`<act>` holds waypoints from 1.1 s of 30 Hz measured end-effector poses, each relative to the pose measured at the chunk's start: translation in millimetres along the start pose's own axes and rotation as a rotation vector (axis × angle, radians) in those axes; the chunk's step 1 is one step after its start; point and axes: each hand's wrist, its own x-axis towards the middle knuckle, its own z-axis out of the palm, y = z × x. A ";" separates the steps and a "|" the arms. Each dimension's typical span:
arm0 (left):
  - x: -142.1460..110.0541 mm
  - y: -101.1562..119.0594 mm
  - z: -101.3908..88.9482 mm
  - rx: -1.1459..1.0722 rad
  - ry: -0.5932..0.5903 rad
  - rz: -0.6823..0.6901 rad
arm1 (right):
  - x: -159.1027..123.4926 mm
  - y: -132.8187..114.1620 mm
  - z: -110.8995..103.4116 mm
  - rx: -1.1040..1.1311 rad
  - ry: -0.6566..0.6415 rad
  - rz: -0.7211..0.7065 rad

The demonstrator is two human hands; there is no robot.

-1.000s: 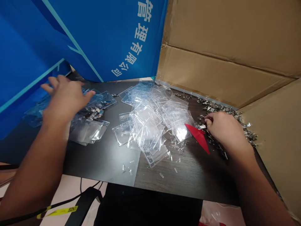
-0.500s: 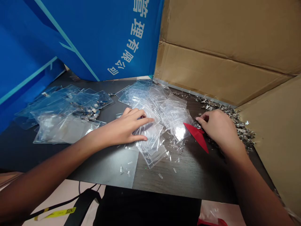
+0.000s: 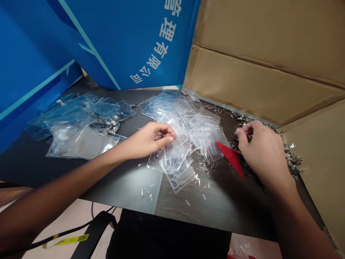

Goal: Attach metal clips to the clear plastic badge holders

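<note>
**A:** Please tell me, where are the badge holders (image 3: 185, 144)?

**B:** You have them on the desk (image 3: 118, 180) in two heaps. The middle heap is loose and thick, with clear holders lying over each other at many angles. A flatter heap (image 3: 81, 135) lies to its left, with some metal bits on it. Small plastic bits (image 3: 202, 172) are scattered at the front of the middle heap.

**A:** And how are my hands?

**B:** Your left hand (image 3: 151, 140) is over the middle heap's left edge, with the fingers bunched almost closed. I cannot tell if it has something small inside. Your right hand (image 3: 262, 147) is half closed and curled at the clips (image 3: 291, 156), just beside the red piece (image 3: 231, 160). I cannot tell if it holds any clip.

**A:** How much room do I have?

**B:** Cardboard (image 3: 256, 68) stands along the right side, and the clips lie against it. A blue banner (image 3: 121, 43) stands behind the left heap. You have open desk between the heaps and the front edge.
</note>
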 end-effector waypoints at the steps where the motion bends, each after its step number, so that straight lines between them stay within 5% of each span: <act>1: 0.5 0.8 1.3 -0.081 -0.002 -0.014 | -1.8 -4.7 -1.5 0.051 0.015 -0.002; 6: 1.1 -0.7 11.4 -0.427 0.007 -0.077 | -19.4 -28.0 4.7 0.452 -0.110 -0.034; 14: -3.1 2.0 18.9 -0.477 -0.081 0.139 | -45.0 -57.0 20.6 1.076 -0.776 -0.167; 17: -4.6 5.6 20.3 -0.424 -0.126 0.189 | -46.5 -65.9 15.9 1.182 -0.903 -0.172; 20: -3.9 3.9 25.2 -0.399 -0.084 0.140 | -48.3 -69.9 15.1 1.225 -0.895 -0.121; 24: -3.4 -3.7 32.3 -0.505 0.144 -0.022 | -51.5 -67.4 20.3 1.223 -0.776 0.018; 28: -9.8 -2.2 35.9 -0.121 0.348 0.056 | -55.3 -67.5 19.4 1.179 -0.602 0.049; 33: -18.0 7.4 42.4 0.373 0.183 0.201 | -62.8 -73.1 14.7 1.168 -0.573 -0.101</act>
